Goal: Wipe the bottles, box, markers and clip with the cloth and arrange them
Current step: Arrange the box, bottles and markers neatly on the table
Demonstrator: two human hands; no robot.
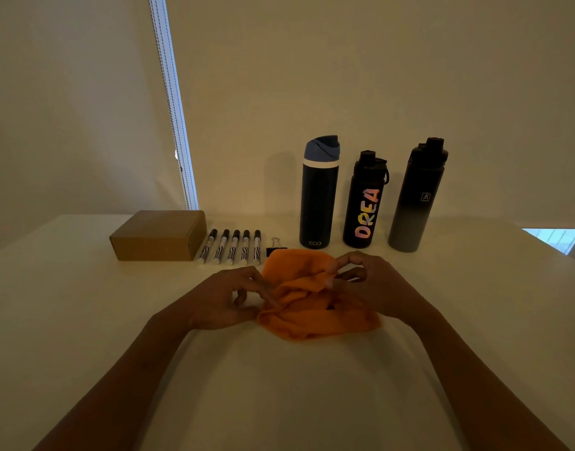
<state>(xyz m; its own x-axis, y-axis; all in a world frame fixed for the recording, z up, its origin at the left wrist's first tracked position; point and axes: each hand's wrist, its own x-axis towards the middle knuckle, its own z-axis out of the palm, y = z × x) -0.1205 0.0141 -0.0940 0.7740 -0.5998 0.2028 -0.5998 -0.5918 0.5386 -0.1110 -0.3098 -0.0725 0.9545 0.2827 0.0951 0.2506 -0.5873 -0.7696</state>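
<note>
Orange microfibre, bunched and creased: the orange cloth [315, 301] lies on the white table [84, 320] at the centre of the frame, and you have both hands on it. Your right hand [370, 281] pinches a raised fold near the cloth's upper right between thumb and fingertips. Your left hand [227, 297] curls its fingers onto the left edge and appears to grip it there. The hands sit apart, one on each side of the cloth.

Just above the cloth, a black binder clip [275, 249] almost touches its far edge. Left of the clip lie five markers [231, 247] side by side, then a brown cardboard box [156, 237]. To the upper right stand three bottles in a row: a blue-lidded bottle [318, 196], a black bottle lettered DREA [366, 203] and a black-to-grey bottle [416, 196].

You look to be gathering or folding the cloth rather than wiping anything. The row already looks orderly, so I cannot tell whether wiping is ahead or done. If ahead, bunch the cloth into one hand and free the other to steady an item; the clip is nearest.
</note>
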